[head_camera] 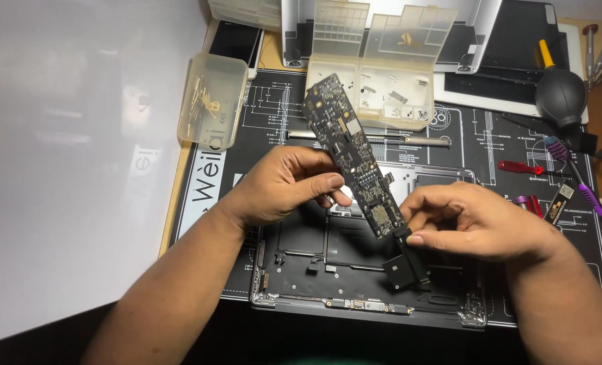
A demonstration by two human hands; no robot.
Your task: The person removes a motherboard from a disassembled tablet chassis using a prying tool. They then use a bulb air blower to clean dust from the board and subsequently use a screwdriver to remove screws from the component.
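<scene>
Head view, left hand [280,186] pinching long logic board [355,152] mid-length, right hand [476,223] pinching its lower end, board tilted above opened laptop chassis [355,297], black repair mat [274,108], clear screw organiser [389,67], air blower [561,94], white sheet [71,162] at left.

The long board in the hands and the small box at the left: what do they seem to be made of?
The long board looks like matte black circuit laminate, judging by its soldered chips and gold contacts. The small box looks like translucent, slightly yellowed plastic, because its contents show through the walls. The left hand and right hand hold the board.
</scene>
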